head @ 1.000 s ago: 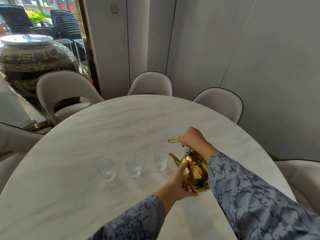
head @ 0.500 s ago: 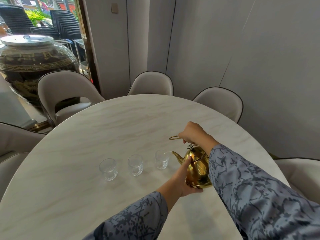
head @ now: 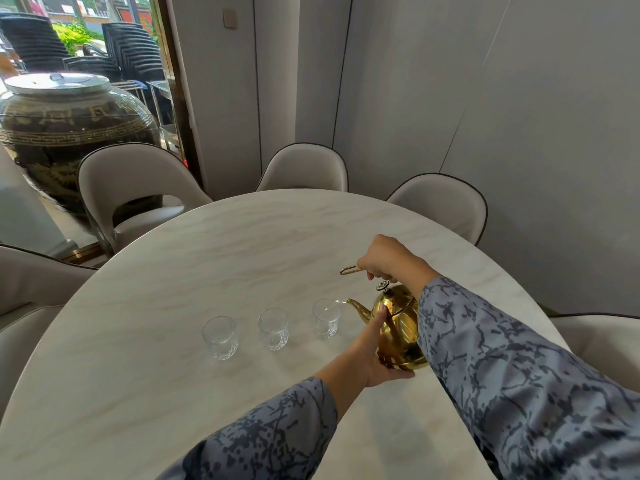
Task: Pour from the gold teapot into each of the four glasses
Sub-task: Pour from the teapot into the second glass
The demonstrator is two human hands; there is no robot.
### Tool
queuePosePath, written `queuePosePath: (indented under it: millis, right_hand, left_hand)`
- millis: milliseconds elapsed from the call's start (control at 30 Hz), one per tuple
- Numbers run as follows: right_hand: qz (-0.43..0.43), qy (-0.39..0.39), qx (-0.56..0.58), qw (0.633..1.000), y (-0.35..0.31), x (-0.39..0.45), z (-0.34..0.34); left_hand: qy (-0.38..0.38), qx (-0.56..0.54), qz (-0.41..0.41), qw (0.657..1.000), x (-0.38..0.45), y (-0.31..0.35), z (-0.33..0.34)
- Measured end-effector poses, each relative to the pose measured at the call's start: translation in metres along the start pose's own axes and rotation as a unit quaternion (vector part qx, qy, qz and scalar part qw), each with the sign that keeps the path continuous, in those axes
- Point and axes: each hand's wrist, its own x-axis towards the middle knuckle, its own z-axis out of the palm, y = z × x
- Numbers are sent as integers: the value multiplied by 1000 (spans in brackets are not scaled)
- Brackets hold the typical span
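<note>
Fingers of right hand curling tight around the handle of the gold teapot, left hand cupping its belly, now tipping further than a second ago, spout over the rightmost glass, starting that pour; fourth glass unseen.

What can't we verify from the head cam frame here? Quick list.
- Fourth glass: not seen in the head view; only three glasses show, possibly behind the gold teapot or right sleeve.
- Liquid level in the glass nearest the spout: clear glass, too small to judge.
- Teapot handle grip: covered by the right hand.
- Teapot base: hidden by the left hand.
</note>
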Motion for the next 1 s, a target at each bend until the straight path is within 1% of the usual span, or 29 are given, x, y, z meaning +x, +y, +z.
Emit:
queuePosePath:
  millis: [400,1000]
  right_hand:
    - [-4,2,-16,1000,-3,-6,-10]
    - [-6,5,-10,1000,-1,-5,-11]
  left_hand:
    - [0,-25,-4,1000,-14,4,10]
    - [-12,-13,-7,1000,-15,6,11]
